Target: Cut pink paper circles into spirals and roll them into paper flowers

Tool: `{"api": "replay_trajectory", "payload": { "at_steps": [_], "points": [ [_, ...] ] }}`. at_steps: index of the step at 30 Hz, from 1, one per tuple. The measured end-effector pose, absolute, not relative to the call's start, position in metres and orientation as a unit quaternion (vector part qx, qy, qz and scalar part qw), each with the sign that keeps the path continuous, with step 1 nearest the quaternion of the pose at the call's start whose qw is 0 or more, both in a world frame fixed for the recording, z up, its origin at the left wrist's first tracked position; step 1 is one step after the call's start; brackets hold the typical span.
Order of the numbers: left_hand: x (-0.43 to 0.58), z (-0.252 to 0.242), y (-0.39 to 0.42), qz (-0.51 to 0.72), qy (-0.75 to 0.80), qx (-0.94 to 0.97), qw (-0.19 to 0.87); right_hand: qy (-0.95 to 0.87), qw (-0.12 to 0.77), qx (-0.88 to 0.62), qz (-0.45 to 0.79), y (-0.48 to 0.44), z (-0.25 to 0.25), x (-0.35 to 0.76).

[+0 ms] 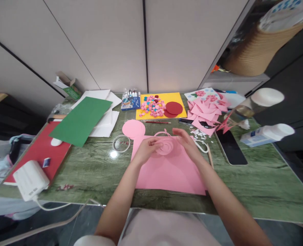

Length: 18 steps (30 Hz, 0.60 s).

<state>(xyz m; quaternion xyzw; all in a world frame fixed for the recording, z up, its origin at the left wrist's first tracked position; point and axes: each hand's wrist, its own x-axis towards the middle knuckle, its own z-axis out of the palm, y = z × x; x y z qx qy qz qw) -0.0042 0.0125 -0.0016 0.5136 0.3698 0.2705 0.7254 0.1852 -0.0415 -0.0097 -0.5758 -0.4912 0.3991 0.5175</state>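
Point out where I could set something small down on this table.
Bare tabletop lies between the red sheet and the pink sheet, and on the near side of the phone. It's crowded along the back: marker box, yellow sheet, pink scraps.

Pale grey panels (pixel 110 41) form the rear boundary, divided by a dark near-vertical strip (pixel 145 44) and slanting seams (pixel 71 44). A table (pixel 90 174) with a green wood-grain top stands before them. At right, a grey shelf (pixel 233 77) bears a woven basket (pixel 256 51). Dark grey flooring (pixel 83 223) shows below. A bright reflection (pixel 114 154) marks the tabletop, left of centre.
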Motion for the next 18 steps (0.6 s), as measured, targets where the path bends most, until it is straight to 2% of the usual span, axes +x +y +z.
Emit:
{"api": "replay_trajectory", "payload": {
  "at_steps": [2, 4, 6, 8, 12, 18],
  "points": [
    [-0.006, 0.009, 0.011, 0.233, 0.348, 0.568, 0.708, -0.493, 0.546, -0.54, 0.408, -0.037, -0.009, 0.186],
    [-0.006, 0.015, 0.011, 0.227, 0.336, 0.586, 0.702, -0.477, 0.534, -0.497, 0.49, -0.032, -0.007, 0.184],
    [-0.005, 0.013, 0.011, 0.261, 0.346, 0.551, 0.713, -0.426, 0.502, -0.458, 0.597, -0.029, -0.007, 0.178],
    [-0.004, 0.004, 0.011, 0.316, 0.378, 0.488, 0.72, -0.364, 0.491, -0.462, 0.643, -0.031, -0.008, 0.172],
    [0.0, -0.017, 0.008, 0.371, 0.408, 0.44, 0.708, -0.323, 0.497, -0.531, 0.606, -0.04, -0.012, 0.166],
    [0.003, -0.023, -0.014, 0.371, 0.414, 0.428, 0.713, -0.323, 0.504, -0.589, 0.543, -0.053, -0.024, 0.171]
  ]
}}
